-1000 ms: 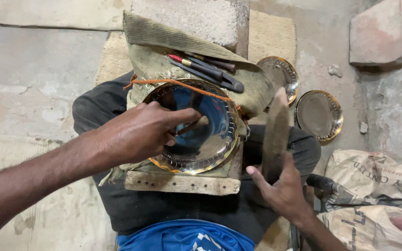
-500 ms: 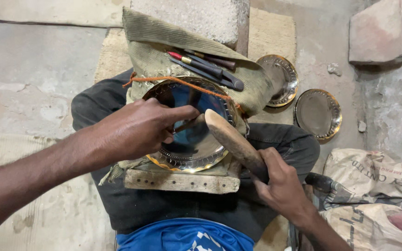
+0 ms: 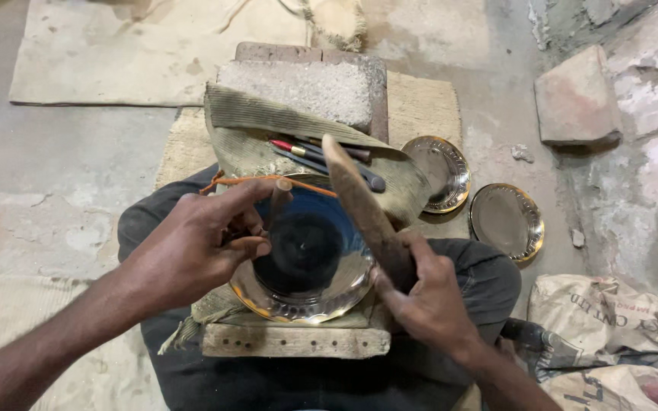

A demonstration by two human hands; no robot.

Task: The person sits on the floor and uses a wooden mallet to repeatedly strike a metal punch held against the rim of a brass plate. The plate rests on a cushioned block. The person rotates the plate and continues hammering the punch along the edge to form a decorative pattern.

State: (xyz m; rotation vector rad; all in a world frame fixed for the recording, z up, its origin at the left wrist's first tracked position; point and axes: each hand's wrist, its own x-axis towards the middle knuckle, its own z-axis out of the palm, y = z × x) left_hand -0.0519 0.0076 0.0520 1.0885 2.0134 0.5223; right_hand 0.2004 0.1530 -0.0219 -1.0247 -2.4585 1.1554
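Gripping a wooden mallet in my right hand, raised over the plate. Left hand pinches a punch upright on the plate's far rim. Plate rests on a board across my lap.

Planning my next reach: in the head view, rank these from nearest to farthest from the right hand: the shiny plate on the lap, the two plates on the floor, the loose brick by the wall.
1. Lap plate, just left of the right hand.
2. Floor plates and, ahead and right; too close to call.
3. Brick, far right by the wall.
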